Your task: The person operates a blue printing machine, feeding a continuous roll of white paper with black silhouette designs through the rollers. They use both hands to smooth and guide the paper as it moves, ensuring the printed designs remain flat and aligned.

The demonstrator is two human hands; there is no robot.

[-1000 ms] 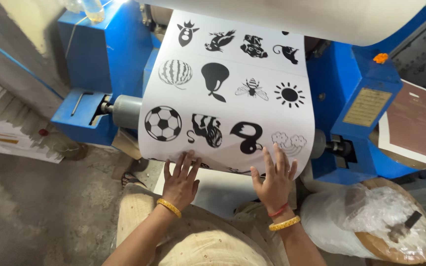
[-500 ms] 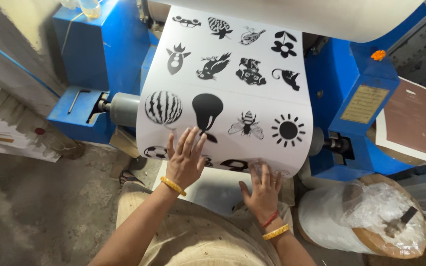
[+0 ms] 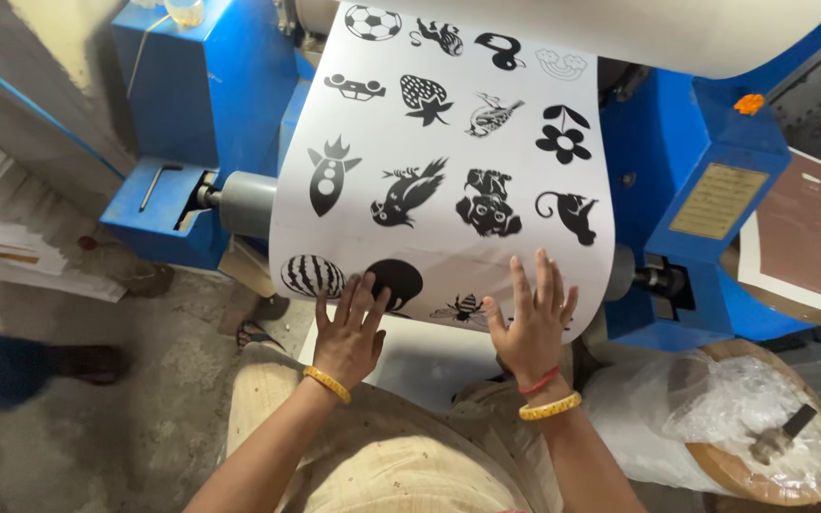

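Observation:
A wide white paper web [image 3: 448, 161] printed with black silhouettes (ball, rocket, bird, flower, bee and others) hangs from a big white roll [image 3: 677, 33] on a blue machine [image 3: 211, 95]. My left hand [image 3: 349, 332], with a gold bangle, lies flat on the sheet's lower edge, fingers spread over a black pear shape beside a striped melon print. My right hand [image 3: 529, 323], with red thread and a gold bangle, presses flat on the lower right of the sheet near the bee print. Neither hand grips anything.
A grey roller shaft [image 3: 244, 201] sticks out at the machine's left. A plastic-wrapped roll on a brown disc [image 3: 762, 437] stands at lower right. A brown and white sheet [image 3: 810, 237] lies at right. Stacked paper [image 3: 11, 256] rests at left on the dusty floor.
The printed sheet has been pulled downward, so the pictures sit lower. Both hands have shifted over its lower edge, staying flat on the paper.

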